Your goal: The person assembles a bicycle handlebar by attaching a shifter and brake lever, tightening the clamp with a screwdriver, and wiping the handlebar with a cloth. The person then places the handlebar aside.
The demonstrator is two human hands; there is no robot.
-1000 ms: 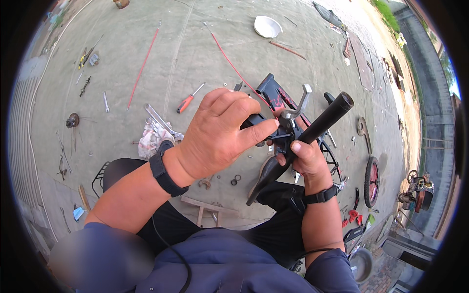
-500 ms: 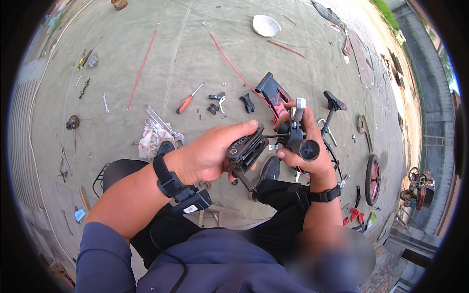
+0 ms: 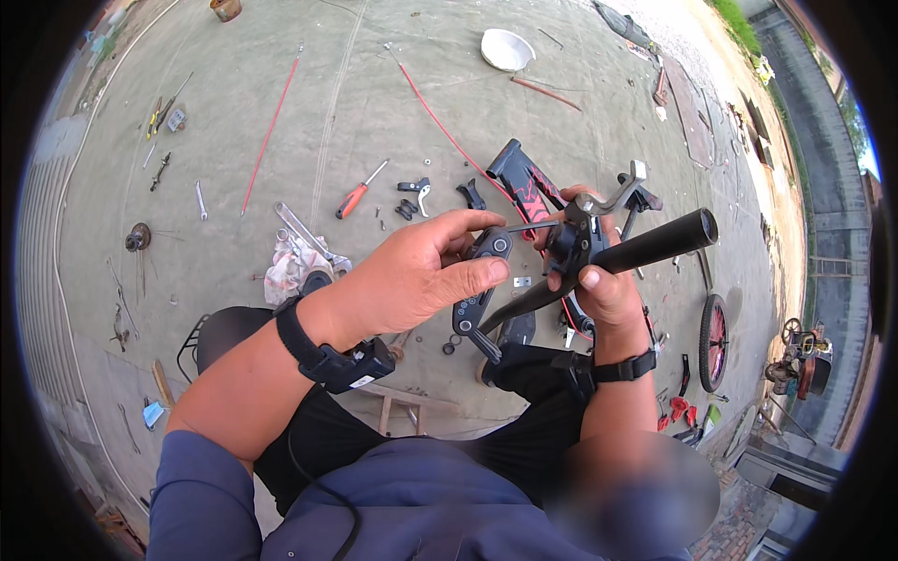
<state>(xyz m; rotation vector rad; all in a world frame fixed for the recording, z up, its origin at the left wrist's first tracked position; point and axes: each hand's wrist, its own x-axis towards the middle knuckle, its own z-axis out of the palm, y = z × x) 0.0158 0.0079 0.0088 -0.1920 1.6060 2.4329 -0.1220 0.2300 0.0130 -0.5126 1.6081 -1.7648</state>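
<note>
My left hand (image 3: 402, 271) is closed around a black folding multi-tool (image 3: 468, 304), thumb along its side. One thin key (image 3: 531, 225) folds out of the tool toward the clamp of a silver-and-black brake lever (image 3: 585, 232). Its tip reaches the clamp area, but whether it sits in a screw I cannot tell. My right hand (image 3: 608, 301) grips a black handlebar (image 3: 659, 241) at the brake lever, with the thumb beneath the bar and fingers behind. The bar's open end points up and right, and its other part runs down left behind the tool.
On the green ground ahead lie an orange screwdriver (image 3: 352, 200), another brake lever (image 3: 422, 194), a black-and-red bicycle frame (image 3: 510, 166) and a wrench (image 3: 301, 224) on a rag (image 3: 292, 271). A wheel (image 3: 714, 344) lies at right. A white bowl (image 3: 506, 50) stands far off.
The handlebar has turned so its open end now points up and right, and the brake lever has swung right. My left hand has turned the multi-tool more upright, its key now at the clamp.
</note>
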